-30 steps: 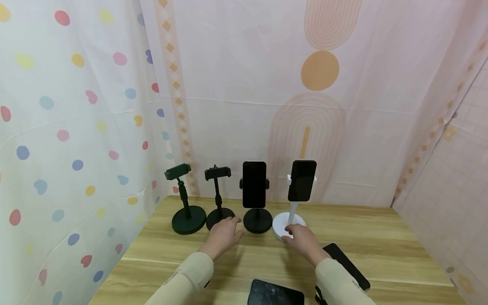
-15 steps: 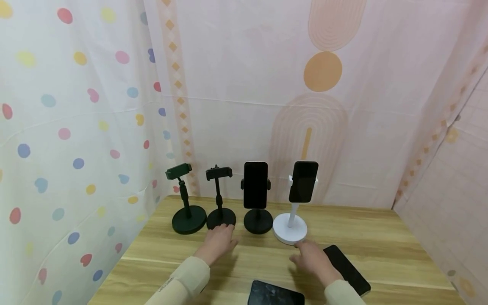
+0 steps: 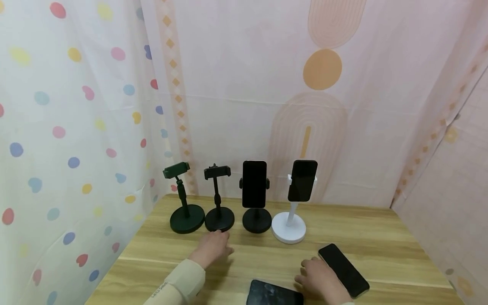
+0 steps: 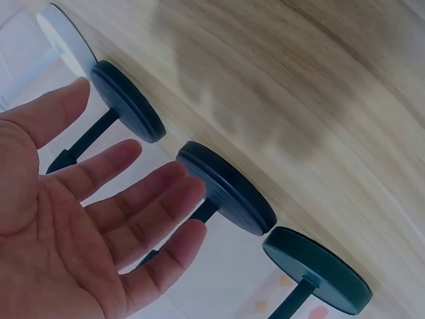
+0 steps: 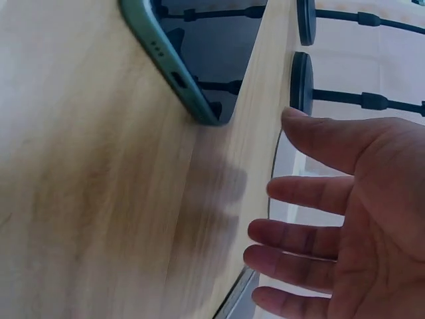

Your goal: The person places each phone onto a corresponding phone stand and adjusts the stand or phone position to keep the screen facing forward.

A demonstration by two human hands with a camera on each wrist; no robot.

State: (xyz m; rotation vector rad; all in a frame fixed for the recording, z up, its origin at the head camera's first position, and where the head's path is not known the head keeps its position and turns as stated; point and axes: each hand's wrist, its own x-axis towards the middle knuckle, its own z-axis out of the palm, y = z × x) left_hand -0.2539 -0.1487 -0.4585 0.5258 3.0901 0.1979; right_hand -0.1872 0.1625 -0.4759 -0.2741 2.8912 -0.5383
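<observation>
My left hand [image 3: 212,248] hovers in front of the second phone stand [image 3: 219,219], a black one whose clamp holds nothing. In the left wrist view, the left hand [image 4: 99,212] has spread, relaxed fingers and an unfilled palm. My right hand [image 3: 322,279] is just left of a black phone [image 3: 344,271] lying flat at the right; whether they touch is hard to tell. The right wrist view shows the right hand [image 5: 352,226] with extended fingers, holding nothing. A dark phone with a green edge [image 5: 163,60] lies to its side, also the front phone [image 3: 272,293] in the head view.
A dark green stand [image 3: 187,219] without a phone is at the far left. Another black stand [image 3: 257,220] carries an upright phone [image 3: 254,184]. The white stand [image 3: 289,228] bears a tilted phone [image 3: 303,181]. Patterned curtains [image 3: 236,127] hang behind the wooden table [image 3: 366,224].
My right hand has come off the white stand's base and moved toward me and right, beside the lying phone. The left hand has drawn back slightly toward me.
</observation>
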